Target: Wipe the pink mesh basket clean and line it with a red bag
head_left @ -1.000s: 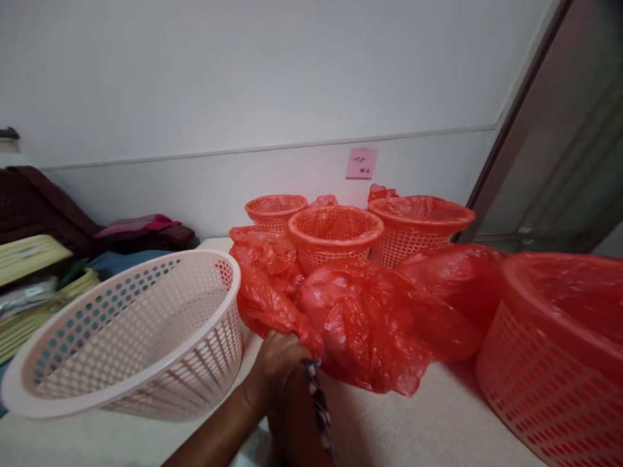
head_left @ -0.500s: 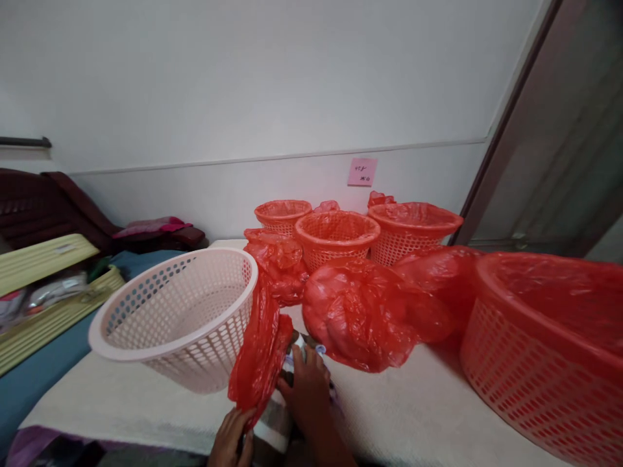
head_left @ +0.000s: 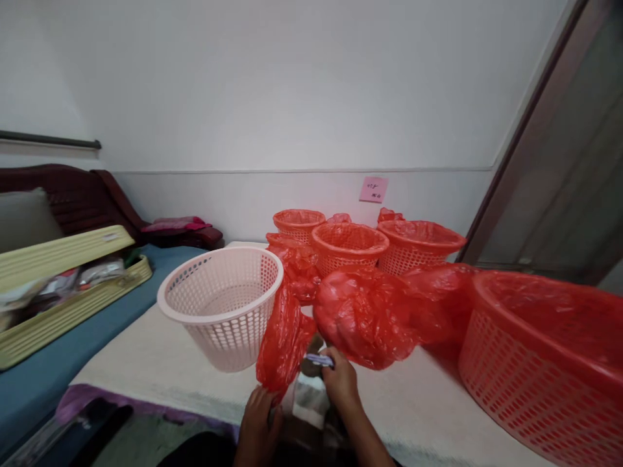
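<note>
My left hand (head_left: 257,425) pinches the lower end of a crumpled red plastic bag (head_left: 283,342) that hangs up in front of me. My right hand (head_left: 341,383) is closed beside it, fingers round a small blue-and-white thing I cannot make out. Just behind the bag stands an unlined pale pink perforated basket (head_left: 224,305) on the cream table (head_left: 160,353). A heap of more red plastic bags (head_left: 374,314) lies to the right of my hands.
Three red baskets lined with red bags (head_left: 348,245) stand at the back by the wall. A large lined red basket (head_left: 540,363) fills the right edge. An open yellow case (head_left: 63,285) sits on a blue surface at the left. A pink note (head_left: 373,189) is on the wall.
The view has pulled back and down. The pink basket now stands upright on the table rather than tilted at the left. One red bag has been drawn out of the heap, now held by both hands.
</note>
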A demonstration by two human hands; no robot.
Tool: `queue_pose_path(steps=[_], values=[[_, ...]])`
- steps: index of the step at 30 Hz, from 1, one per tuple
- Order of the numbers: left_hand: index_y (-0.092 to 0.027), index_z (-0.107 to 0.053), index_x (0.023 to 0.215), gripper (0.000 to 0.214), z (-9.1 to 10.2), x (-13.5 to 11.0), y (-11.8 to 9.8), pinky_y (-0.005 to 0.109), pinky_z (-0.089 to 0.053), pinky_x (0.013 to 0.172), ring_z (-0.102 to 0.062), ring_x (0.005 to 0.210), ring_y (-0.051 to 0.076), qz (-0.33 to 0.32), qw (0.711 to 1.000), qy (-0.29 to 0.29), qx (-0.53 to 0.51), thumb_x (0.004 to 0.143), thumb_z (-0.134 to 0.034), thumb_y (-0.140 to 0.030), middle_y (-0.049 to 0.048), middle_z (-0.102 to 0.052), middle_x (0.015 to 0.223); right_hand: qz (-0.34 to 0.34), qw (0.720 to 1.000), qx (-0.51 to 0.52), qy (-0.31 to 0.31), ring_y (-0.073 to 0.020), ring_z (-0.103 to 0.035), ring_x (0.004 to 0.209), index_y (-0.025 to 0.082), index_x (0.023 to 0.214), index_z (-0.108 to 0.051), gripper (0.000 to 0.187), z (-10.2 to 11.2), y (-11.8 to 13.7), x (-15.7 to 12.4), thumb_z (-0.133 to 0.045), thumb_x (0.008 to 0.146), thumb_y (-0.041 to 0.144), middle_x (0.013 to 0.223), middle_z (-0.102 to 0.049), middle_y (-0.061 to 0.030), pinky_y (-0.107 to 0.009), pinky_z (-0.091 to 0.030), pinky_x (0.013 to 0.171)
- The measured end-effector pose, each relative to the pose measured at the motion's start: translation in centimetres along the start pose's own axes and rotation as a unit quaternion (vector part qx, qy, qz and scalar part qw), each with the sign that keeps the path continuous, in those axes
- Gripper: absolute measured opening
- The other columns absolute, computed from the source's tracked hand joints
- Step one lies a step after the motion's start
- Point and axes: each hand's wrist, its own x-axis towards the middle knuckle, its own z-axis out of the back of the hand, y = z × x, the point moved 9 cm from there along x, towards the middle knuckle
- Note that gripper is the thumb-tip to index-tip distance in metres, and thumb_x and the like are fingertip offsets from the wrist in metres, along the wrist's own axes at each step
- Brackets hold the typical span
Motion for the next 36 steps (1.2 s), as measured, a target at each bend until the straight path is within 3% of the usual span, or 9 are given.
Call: queue_pose_path(steps=[5, 9, 12, 15, 19, 24, 30, 36], values=[[-0.022, -0.068, 0.096, 0.020, 0.0, -0.2, 0.4, 0.050, -0.053, 0.091, -0.066, 0.099, 0.027, 0.028, 0.999, -0.024, -0.039, 0.082, -0.054, -0.022, 0.0077, -0.073, 0.098, -0.059, 0.993, 0.017, -0.099, -0.0236, -0.063, 0.091, 0.021, 0.093, -0.062, 0.032, 8.9, -4.7, -0.9, -0.040, 0.071, 0.028, 0.098, -0.068, -0.0078, -0.033, -0.047, 0.082], [-0.022, -0.069, 0.089, 0.019, 0.4, 0.0, 0.4, 0.050, -0.054, 0.089, -0.067, 0.092, 0.026, 0.062, 0.995, -0.034, -0.074, 0.079, -0.053, -0.022, 0.0071, -0.073, 0.091, -0.065, 0.965, -0.030, -0.251, -0.0278, -0.061, 0.096, 0.019, 0.098, -0.064, 0.037, 16.9, -8.1, -3.3, -0.043, 0.073, 0.036, 0.102, -0.066, -0.0115, -0.038, -0.044, 0.089], [-0.022, -0.069, 0.086, 0.019, 1.0, 0.2, 0.1, 0.042, -0.056, 0.083, -0.068, 0.086, 0.023, 0.088, 0.990, -0.029, -0.104, 0.080, -0.052, -0.023, 0.0058, -0.072, 0.086, -0.046, 0.933, -0.131, -0.332, -0.0299, -0.059, 0.092, 0.016, 0.099, -0.064, 0.040, 19.9, -10.3, -5.1, -0.040, 0.076, 0.038, 0.095, -0.063, -0.0138, -0.039, -0.045, 0.085], [-0.020, -0.068, 0.089, 0.021, 1.9, 0.2, -0.1, 0.034, -0.058, 0.075, -0.069, 0.082, 0.020, 0.122, 0.984, -0.026, -0.127, 0.083, -0.049, -0.024, 0.0054, -0.072, 0.086, -0.064, 0.925, -0.212, -0.310, -0.0323, -0.057, 0.095, 0.013, 0.105, -0.063, 0.044, 19.5, -13.9, -5.6, -0.035, 0.080, 0.036, 0.096, -0.062, -0.0164, -0.041, -0.045, 0.084], [-0.020, -0.067, 0.089, 0.023, 2.3, -0.4, -0.7, 0.030, -0.058, 0.069, -0.069, 0.076, 0.018, 0.158, 0.976, -0.023, -0.149, 0.088, -0.045, -0.026, 0.0033, -0.072, 0.082, -0.119, 0.937, -0.290, -0.158, -0.0350, -0.057, 0.098, 0.014, 0.116, -0.061, 0.047, 15.8, -18.2, -5.2, -0.033, 0.085, 0.036, 0.106, -0.062, -0.0175, -0.045, -0.044, 0.082], [-0.020, -0.069, 0.095, 0.023, 0.6, -1.3, -1.8, 0.034, -0.059, 0.074, -0.070, 0.084, 0.020, 0.156, 0.977, -0.028, -0.140, 0.085, -0.048, -0.024, 0.0057, -0.074, 0.092, -0.124, 0.911, -0.358, -0.162, -0.0336, -0.057, 0.100, 0.018, 0.121, -0.057, 0.041, 15.0, -17.0, -5.7, -0.033, 0.091, 0.032, 0.110, -0.061, -0.0143, -0.043, -0.044, 0.077], [-0.023, -0.072, 0.091, 0.024, -3.2, -2.1, -3.8, 0.059, -0.049, 0.093, -0.068, 0.095, 0.030, 0.092, 0.989, -0.065, -0.094, 0.078, -0.052, -0.021, 0.0086, -0.074, 0.095, -0.103, 0.893, -0.407, -0.162, -0.0298, -0.059, 0.097, 0.016, 0.120, -0.058, 0.037, 14.9, -16.3, -6.0, -0.036, 0.093, 0.029, 0.109, -0.060, -0.0133, -0.038, -0.043, 0.075], [-0.021, -0.071, 0.089, 0.025, -4.9, -2.4, -5.2, 0.057, -0.053, 0.087, -0.069, 0.090, 0.029, 0.037, 0.993, -0.100, -0.050, 0.079, -0.048, -0.017, 0.0090, -0.073, 0.090, -0.090, 0.886, -0.420, -0.172, -0.0286, -0.059, 0.097, 0.015, 0.120, -0.058, 0.036, 14.8, -16.0, -6.0, -0.036, 0.093, 0.026, 0.109, -0.060, -0.0129, -0.037, -0.043, 0.075]])
